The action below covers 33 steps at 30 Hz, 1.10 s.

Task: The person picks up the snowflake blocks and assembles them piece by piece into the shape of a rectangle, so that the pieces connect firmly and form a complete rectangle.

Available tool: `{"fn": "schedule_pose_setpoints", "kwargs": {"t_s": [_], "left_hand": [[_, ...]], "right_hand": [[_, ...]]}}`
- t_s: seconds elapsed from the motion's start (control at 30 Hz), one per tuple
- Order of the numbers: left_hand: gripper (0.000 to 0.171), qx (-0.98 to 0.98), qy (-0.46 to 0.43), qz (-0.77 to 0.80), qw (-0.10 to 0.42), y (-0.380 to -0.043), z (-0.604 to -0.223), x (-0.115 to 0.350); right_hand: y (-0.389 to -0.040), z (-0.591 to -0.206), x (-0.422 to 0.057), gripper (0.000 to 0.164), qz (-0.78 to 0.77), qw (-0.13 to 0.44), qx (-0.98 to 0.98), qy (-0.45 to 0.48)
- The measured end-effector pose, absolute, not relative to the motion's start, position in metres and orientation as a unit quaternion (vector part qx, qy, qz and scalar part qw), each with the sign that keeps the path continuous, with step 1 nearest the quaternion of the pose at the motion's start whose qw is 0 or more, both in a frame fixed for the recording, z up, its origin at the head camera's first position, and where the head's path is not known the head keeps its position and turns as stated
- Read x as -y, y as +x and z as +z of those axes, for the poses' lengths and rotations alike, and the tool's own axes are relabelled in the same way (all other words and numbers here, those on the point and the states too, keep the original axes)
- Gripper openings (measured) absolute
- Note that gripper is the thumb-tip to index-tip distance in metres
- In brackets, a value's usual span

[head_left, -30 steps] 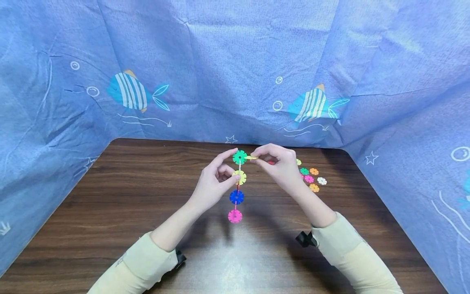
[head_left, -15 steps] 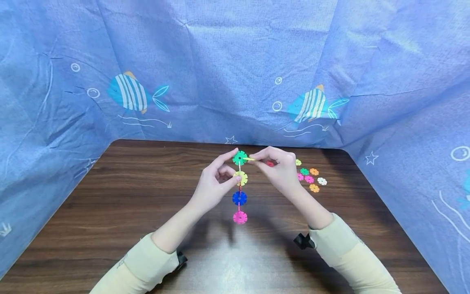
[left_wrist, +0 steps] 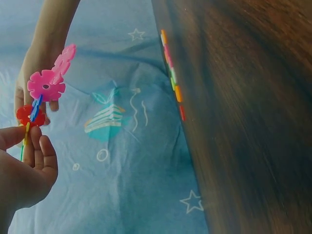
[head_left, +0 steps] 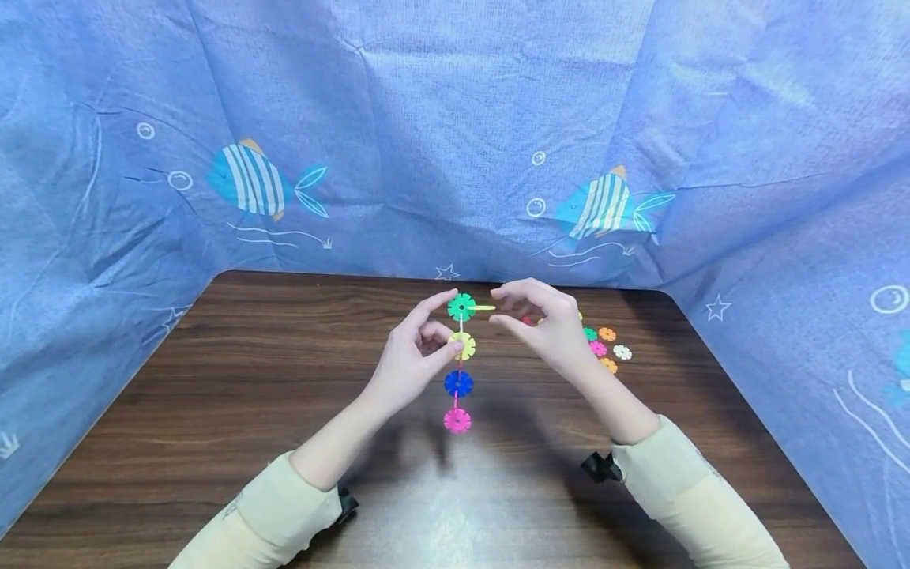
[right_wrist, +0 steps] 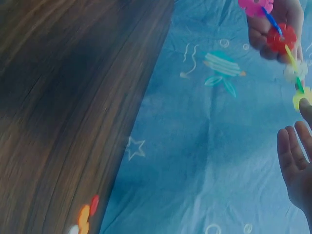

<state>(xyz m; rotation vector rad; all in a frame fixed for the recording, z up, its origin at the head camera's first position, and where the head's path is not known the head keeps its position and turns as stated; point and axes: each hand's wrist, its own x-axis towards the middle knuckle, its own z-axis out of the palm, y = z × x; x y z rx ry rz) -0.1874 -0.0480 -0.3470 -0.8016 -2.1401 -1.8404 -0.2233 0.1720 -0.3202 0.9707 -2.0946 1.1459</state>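
Observation:
A chain of slotted, flower-shaped plastic discs hangs upright above the table. From the top, a green disc, a yellow disc, a blue disc and a pink disc face the head camera, with edge-on discs joining them. One is a red disc. My left hand pinches the yellow disc, its index fingertip by the green one. Sideways from the green disc juts another yellow disc, edge-on. Beside it is my right hand, thumb and fingers apart, with nothing gripped.
Loose discs lie flat on the brown table, partly behind my right hand, among them an orange disc and a white disc. A blue fish-print cloth stands behind the table.
My right hand has let go of the yellow disc at the green disc's side and drawn slightly right, fingers spread. The chain swayed a little; my left hand keeps its hold.

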Motion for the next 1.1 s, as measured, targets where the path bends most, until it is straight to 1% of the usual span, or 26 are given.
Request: {"fn": "schedule_pose_setpoints", "kwargs": {"t_s": [0.27, 0.5, 0.63, 0.87, 1.0, 1.1], "left_hand": [[0.065, 0.725, -0.258, -0.632, 0.093, -0.189, -0.346, 0.054], [0.064, 0.729, -0.246, -0.635, 0.074, -0.191, -0.346, 0.058], [0.064, 0.728, -0.249, -0.635, 0.072, -0.192, -0.347, 0.059], [0.064, 0.737, -0.246, -0.624, 0.079, -0.192, -0.347, 0.060], [0.063, 0.732, -0.246, -0.631, 0.075, -0.192, -0.346, 0.060], [0.064, 0.723, -0.250, -0.641, 0.068, -0.192, -0.345, 0.060]], "right_hand": [[-0.233, -0.327, -0.198, 0.029, 0.397, 0.257, 0.809, 0.350], [-0.258, -0.351, -0.228, 0.031, 0.357, 0.226, 0.842, 0.334], [-0.270, -0.365, -0.244, 0.032, 0.325, 0.210, 0.863, 0.326], [-0.284, -0.389, -0.270, 0.027, 0.283, 0.165, 0.897, 0.296], [-0.294, -0.403, -0.284, 0.028, 0.251, 0.142, 0.915, 0.280], [-0.299, -0.411, -0.293, 0.029, 0.235, 0.110, 0.931, 0.257]]}}
